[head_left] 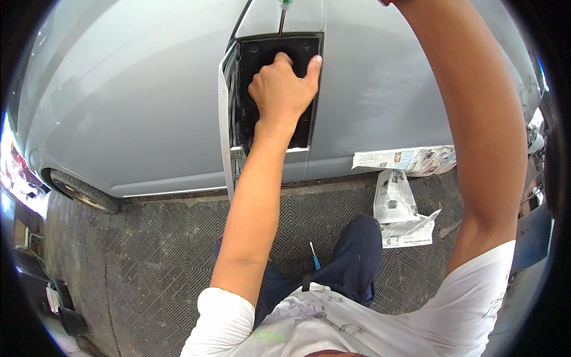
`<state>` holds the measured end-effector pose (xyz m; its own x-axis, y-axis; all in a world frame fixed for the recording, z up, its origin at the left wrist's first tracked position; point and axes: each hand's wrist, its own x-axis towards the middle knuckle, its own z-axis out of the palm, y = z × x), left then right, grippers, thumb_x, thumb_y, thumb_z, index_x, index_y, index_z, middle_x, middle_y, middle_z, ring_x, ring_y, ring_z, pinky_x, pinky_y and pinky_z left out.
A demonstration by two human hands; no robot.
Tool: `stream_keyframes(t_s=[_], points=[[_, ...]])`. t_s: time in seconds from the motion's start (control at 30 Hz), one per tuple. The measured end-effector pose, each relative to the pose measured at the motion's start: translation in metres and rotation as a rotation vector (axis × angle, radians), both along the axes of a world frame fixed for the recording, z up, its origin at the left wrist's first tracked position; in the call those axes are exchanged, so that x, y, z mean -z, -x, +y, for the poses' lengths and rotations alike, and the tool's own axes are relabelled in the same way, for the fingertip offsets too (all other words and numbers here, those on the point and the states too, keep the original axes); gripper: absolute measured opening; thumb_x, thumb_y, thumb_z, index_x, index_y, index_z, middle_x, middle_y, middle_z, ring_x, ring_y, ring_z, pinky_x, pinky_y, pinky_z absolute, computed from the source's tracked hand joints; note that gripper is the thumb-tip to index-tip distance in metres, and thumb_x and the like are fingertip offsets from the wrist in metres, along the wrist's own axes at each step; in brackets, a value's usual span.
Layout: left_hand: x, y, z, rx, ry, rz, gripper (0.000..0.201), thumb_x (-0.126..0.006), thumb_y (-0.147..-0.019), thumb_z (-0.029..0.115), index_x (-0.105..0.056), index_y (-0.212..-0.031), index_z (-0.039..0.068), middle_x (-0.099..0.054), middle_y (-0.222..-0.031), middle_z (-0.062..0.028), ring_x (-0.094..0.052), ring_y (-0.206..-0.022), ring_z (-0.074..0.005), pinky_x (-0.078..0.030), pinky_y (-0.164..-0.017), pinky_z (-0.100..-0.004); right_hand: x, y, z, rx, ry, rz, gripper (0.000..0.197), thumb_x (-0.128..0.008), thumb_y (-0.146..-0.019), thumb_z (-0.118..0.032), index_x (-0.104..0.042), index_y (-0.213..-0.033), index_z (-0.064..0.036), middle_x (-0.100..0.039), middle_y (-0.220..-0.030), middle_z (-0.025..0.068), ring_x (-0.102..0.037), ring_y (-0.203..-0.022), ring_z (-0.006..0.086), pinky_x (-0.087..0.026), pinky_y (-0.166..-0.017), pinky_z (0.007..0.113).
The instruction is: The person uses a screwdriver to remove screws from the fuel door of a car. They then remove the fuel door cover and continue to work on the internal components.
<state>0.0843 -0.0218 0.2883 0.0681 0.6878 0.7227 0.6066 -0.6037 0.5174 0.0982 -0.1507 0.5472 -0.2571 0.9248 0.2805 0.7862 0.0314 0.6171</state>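
Note:
My left hand (284, 89) is on a black panel (303, 122) set in a rectangular opening in the side of a grey vehicle (160, 107). Its fingers bend in at a dark round recess, their tips hidden, while the thumb lies spread at the panel's right edge. Above the opening, a screwdriver (282, 22) with a green end points down at the panel's top edge; most of its handle is cut off. My right forearm (458, 53) reaches up out of the picture, taking the hand with it.
A hinged flap (223, 113) stands open left of the panel. Newspaper sheets (395, 196) hang along the sill and lie on the ribbed floor mat (166, 256). A small blue-handled screwdriver (315, 259) lies between my legs. One wheel (83, 189) shows at the left.

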Motion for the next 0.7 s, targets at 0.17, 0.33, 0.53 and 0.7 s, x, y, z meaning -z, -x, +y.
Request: stream_keyframes(t_s=[0.17, 0.33, 0.53, 0.7], points=[[-0.007, 0.008, 0.008, 0.273, 0.152, -0.452, 0.068, -0.064, -0.102, 0.065, -0.081, -0.103, -0.001, -0.057, -0.058, -0.0025, -0.055, -0.057, -0.0202, -0.046, -0.062, -0.0385, -0.004, 0.001, 0.001, -0.002, 0.016, -0.008, 0.021, -0.073, -0.090, -0.015, -0.084, -0.101, -0.0011, -0.080, -0.101, 0.0197, -0.077, -0.095, 0.0337, -0.060, -0.084, 0.046], [-0.011, 0.006, 0.020, 0.529, 0.507, -0.877, 0.083, -0.042, -0.110, 0.070, -0.082, -0.092, -0.001, -0.038, -0.053, 0.0053, -0.037, -0.047, -0.0099, -0.034, -0.050, -0.0290, -0.005, 0.001, 0.003, 0.017, 0.035, -0.009, 0.023, -0.076, -0.091, -0.018, -0.084, -0.103, -0.0008, -0.081, -0.102, 0.0193, -0.077, -0.096, 0.0330, -0.060, -0.086, 0.045], [-0.001, 0.000, 0.021, 0.365, 0.332, -0.908, 0.075, -0.042, -0.114, 0.058, -0.079, -0.088, -0.002, -0.041, -0.054, 0.0017, -0.041, -0.049, -0.0140, -0.036, -0.053, -0.0320, -0.005, 0.002, 0.003, 0.005, 0.004, -0.045, 0.024, -0.076, -0.092, -0.018, -0.084, -0.105, -0.0001, -0.081, -0.103, 0.0195, -0.077, -0.097, 0.0329, -0.060, -0.088, 0.045], [0.022, -0.007, -0.014, 0.169, -0.108, -0.672, 0.043, -0.047, -0.112, 0.021, -0.053, -0.144, -0.007, -0.053, -0.059, -0.0059, -0.053, -0.055, -0.0210, -0.045, -0.064, -0.0410, -0.003, 0.001, 0.003, 0.022, 0.012, -0.040, 0.024, -0.075, -0.092, -0.019, -0.083, -0.105, 0.0000, -0.081, -0.104, 0.0193, -0.077, -0.097, 0.0328, -0.060, -0.088, 0.046]])
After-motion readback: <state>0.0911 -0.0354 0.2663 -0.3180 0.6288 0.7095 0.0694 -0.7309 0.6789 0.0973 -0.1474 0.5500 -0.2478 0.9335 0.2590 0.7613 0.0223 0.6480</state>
